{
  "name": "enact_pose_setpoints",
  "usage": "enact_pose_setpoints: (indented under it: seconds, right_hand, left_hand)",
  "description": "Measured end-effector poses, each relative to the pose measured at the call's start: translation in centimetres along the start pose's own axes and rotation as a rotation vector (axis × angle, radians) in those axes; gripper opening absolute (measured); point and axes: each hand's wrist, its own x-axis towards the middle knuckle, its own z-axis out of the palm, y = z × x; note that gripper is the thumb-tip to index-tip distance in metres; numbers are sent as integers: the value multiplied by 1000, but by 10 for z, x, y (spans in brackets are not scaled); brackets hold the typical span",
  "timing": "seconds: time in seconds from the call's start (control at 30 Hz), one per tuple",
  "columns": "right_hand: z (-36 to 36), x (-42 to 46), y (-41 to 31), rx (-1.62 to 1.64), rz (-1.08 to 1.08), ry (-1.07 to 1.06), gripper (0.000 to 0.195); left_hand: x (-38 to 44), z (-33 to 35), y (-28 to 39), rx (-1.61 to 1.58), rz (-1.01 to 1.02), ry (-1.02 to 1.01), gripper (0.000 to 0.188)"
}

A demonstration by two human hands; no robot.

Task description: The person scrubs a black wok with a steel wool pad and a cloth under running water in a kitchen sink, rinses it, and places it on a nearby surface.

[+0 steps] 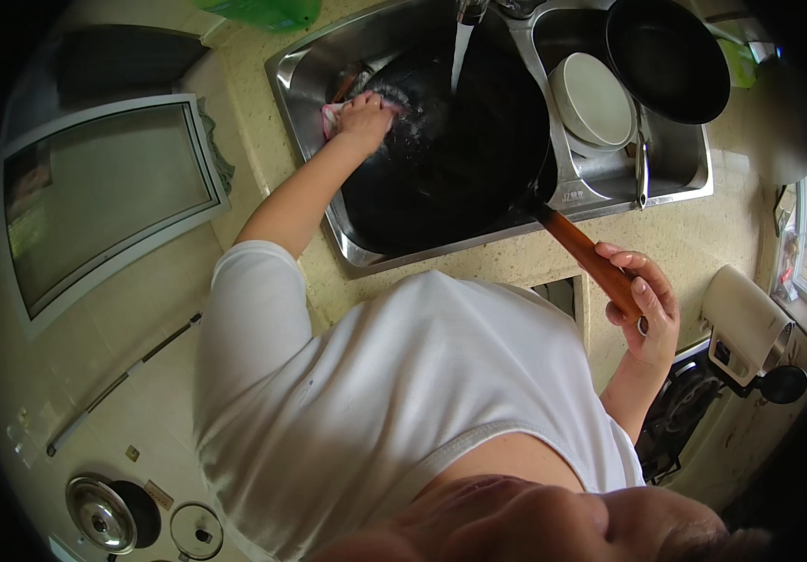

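A large black wok (460, 161) lies in the left basin of a stainless steel sink (368, 263). Water (461, 56) runs into it from the faucet (472, 11). My left hand (363, 121) presses a pink and white cloth (331, 121) against the wok's inner wall at the left, where the water splashes. At the lower right, my right hand (646, 295) has its fingers around the end of the wok's wooden handle (586, 256), which sticks out past the counter's front edge. Something behind the cloth is partly hidden.
In the right basin are a white bowl (593, 98) and a metal utensil (642, 168). A black frying pan (669, 60) rests over that basin's far edge. A green container (263, 12) stands at the back left. At right are a white pitcher (740, 316) and a gas stove (677, 414).
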Motion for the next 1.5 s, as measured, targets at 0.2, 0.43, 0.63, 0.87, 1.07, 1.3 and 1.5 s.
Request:
enact_pose_setpoints:
  seconds: [0.2,0.43,0.63,0.87,1.07,1.3,1.5]
  right_hand:
    - [3,1,-3,-4,23,29,28]
    - [0,7,0,66,31,188,24]
    - [6,12,-7,18,34,186,18]
    - [5,11,-4,25,19,195,18]
    - [2,8,1,43,-6,182,21]
    - [-4,9,3,65,-30,120,23]
    - [-1,9,3,35,-33,152,25]
  left_hand:
    - [30,49,97,-321,-181,534,40]
    - [75,-10,106,-685,-941,626,37]
    - [128,-28,179,-1120,-427,1018,31]
    - [-9,-82,186,-1634,201,275,27]
    - [-83,-55,96,-1211,474,-490,26]
    - [-37,-6,6,167,84,-119,31]
    - [14,27,91,-192,-303,282,29]
